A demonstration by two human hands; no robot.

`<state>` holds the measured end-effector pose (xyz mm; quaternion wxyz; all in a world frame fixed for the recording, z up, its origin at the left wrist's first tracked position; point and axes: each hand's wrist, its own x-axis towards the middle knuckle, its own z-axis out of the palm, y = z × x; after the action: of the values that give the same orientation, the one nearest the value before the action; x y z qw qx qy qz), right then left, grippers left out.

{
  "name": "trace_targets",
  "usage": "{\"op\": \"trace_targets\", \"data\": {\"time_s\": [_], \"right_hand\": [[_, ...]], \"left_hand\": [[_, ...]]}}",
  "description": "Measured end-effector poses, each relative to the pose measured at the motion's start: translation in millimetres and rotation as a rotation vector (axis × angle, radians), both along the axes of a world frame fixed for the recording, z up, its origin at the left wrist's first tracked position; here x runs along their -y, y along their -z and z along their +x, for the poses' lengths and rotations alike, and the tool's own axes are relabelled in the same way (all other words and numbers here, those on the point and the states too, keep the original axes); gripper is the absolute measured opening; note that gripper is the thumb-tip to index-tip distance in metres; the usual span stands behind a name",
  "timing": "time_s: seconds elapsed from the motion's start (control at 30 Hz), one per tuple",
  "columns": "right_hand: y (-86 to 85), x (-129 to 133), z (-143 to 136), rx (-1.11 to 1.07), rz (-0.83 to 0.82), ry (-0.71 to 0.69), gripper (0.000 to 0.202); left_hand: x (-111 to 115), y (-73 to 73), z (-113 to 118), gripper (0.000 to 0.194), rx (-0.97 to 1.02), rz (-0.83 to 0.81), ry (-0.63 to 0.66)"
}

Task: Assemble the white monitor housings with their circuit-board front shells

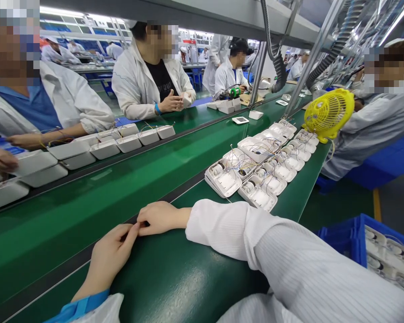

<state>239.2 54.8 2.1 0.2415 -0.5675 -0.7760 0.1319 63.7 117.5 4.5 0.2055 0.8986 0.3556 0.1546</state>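
Observation:
My left hand (111,255), with a blue band at the wrist, rests at the near edge of the green bench (175,278), its fingers curled and thumb stretched toward my other hand. From the right, my right hand (160,218) comes in below a white sleeve, thumb and forefinger bent together. The fingertips of both hands meet over the dark strip beside the belt (121,184). Whatever may be pinched there is hidden or too small to name. Closest to my right hand, up and to its right, lie rows of open white plastic housings (223,181) with loose thin wires.
A yellow fan (329,112) stands beyond the housings. Across the belt, white housings (104,149) line the far edge, near co-workers in white coats (138,76). A blue crate (362,237) with more parts sits low right. Metal posts (314,56) and hoses (279,67) hang ahead.

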Motion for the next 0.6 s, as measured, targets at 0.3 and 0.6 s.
{"op": "trace_targets", "data": {"time_s": [0.3, 0.6], "right_hand": [[2.9, -0.5, -1.1, 0.003, 0.021, 0.010, 0.028], [7.3, -2.6, -1.3, 0.029, 0.036, 0.008, 0.030]], "left_hand": [[1.5, -0.1, 1.1, 0.043, 0.006, 0.016, -0.019], [3.9, -0.1, 1.7, 0.043, -0.031, -0.027, -0.079]]}}
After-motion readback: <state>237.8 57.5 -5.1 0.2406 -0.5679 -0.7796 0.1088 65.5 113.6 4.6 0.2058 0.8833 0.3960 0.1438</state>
